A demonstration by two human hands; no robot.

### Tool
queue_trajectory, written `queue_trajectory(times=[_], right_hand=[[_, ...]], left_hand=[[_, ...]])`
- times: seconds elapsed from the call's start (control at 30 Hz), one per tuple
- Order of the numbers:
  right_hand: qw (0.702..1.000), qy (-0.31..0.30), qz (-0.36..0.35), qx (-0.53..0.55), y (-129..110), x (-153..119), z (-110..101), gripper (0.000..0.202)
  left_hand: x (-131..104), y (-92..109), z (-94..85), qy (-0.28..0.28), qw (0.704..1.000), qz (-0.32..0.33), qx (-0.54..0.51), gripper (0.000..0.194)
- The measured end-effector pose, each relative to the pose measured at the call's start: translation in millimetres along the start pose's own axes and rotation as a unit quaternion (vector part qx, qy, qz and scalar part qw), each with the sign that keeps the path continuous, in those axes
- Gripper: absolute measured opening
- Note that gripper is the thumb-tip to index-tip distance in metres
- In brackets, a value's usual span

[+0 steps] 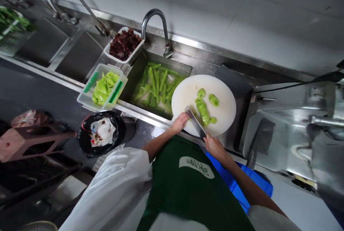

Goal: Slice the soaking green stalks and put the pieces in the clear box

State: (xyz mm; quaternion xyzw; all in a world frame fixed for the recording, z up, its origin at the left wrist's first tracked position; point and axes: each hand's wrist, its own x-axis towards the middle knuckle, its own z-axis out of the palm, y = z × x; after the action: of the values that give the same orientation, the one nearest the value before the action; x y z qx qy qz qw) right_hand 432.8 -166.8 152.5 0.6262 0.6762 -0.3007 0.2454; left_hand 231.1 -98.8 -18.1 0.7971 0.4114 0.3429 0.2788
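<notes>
A round white cutting board (pixel 225 121) rests over the right side of the sink. My right hand (pixel 214 147) is closed around the handle of a kitchen knife (pixel 196 123), its blade slanting away to the left across the board's near side. My left hand (pixel 180 122) sits at the board's left front edge beside the blade, fingers curled together; a little green shows by the fingertips, but what they hold is hidden. Beyond the knife lies an overlapping row of sliced green vegetable (pixel 202 111). Smaller green clumps (pixel 213 100) lie around it.
Long green stalks (pixel 157 82) soak in the sink (pixel 139 59) under a curved faucet (pixel 155 11). Left of it stand a clear box (pixel 85 99) of cut green pieces and a white tub (pixel 135 56) of dark red-brown food. A black-lined bin (pixel 122 125) stands below; metal equipment (pixel 271 134) stands right.
</notes>
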Motion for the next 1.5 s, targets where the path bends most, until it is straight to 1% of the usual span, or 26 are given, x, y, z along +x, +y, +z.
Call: queue_trajectory(times=[0.13,0.33,0.53,0.77,0.87,0.97,1.03,1.07,1.13,1.2,1.23,1.27,1.3,1.33,1.37,1.4,1.43,1.47,1.5], right_hand=[[1.000,0.003,0.006,0.001,-7,7,2,0.023],[1.000,0.004,0.004,-0.017,-1,-6,-6,0.024],[1.000,-0.013,0.014,0.000,-8,0,-5,0.024],[1.000,-0.016,0.008,-0.001,-2,-8,-11,0.023],[1.000,-0.023,0.011,0.014,-6,-2,-10,0.023],[0.999,-0.015,0.003,0.031,-9,6,-10,0.023],[0.999,0.002,0.001,0.042,-6,5,-12,0.023],[0.999,0.012,0.006,0.047,-3,3,-13,0.024],[0.998,0.032,0.020,0.049,5,-6,-15,0.025],[0.998,0.037,0.019,0.038,10,-15,-14,0.026],[0.999,0.031,0.010,0.031,11,-18,-13,0.027],[1.000,0.020,-0.002,0.023,12,-21,-11,0.027],[1.000,0.008,-0.014,0.017,11,-21,-8,0.026],[1.000,-0.003,-0.024,0.012,10,-21,-5,0.026],[0.999,-0.010,-0.031,0.008,8,-20,-2,0.026],[0.999,-0.013,-0.034,0.005,6,-18,1,0.027],[0.999,-0.014,-0.033,0.005,5,-15,5,0.028],[1.000,-0.007,-0.030,0.008,4,-13,8,0.029],[1.000,0.002,-0.021,0.014,4,-11,11,0.029]], left_hand=[[0,-3,-4.0,-0.015,1.000,0.001,-0.003,0.032],[2,-2,-5.6,-0.021,1.000,0.012,-0.004,0.032],[0,-2,-3.6,-0.014,1.000,0.004,-0.010,0.031],[2,-3,-4.6,-0.010,1.000,0.004,-0.007,0.030],[2,-3,-2.5,-0.001,1.000,0.013,-0.006,0.030],[-1,1,-1.3,0.005,1.000,0.020,-0.016,0.028],[0,2,-7.0,0.016,1.000,0.012,-0.021,0.026],[4,2,-12.9,0.034,0.999,0.000,-0.021,0.025],[21,-2,-30.6,0.105,0.993,-0.047,-0.010,0.024],[54,-10,-50.8,0.182,0.978,-0.102,0.013,0.024],[76,-14,-59.2,0.191,0.975,-0.111,0.025,0.025],[99,-17,-65.3,0.165,0.981,-0.092,0.036,0.028],[123,-19,-68.8,0.097,0.993,-0.051,0.047,0.032],[145,-20,-69.6,-0.005,0.998,0.000,0.063,0.036],[165,-21,-68.1,-0.112,0.989,0.048,0.085,0.041],[183,-20,-65.1,-0.205,0.969,0.081,0.111,0.047],[197,-19,-61.3,-0.281,0.944,0.105,0.139,0.053],[207,-19,-57.6,-0.332,0.921,0.117,0.168,0.057],[215,-19,-54.7,-0.361,0.904,0.120,0.195,0.059]])
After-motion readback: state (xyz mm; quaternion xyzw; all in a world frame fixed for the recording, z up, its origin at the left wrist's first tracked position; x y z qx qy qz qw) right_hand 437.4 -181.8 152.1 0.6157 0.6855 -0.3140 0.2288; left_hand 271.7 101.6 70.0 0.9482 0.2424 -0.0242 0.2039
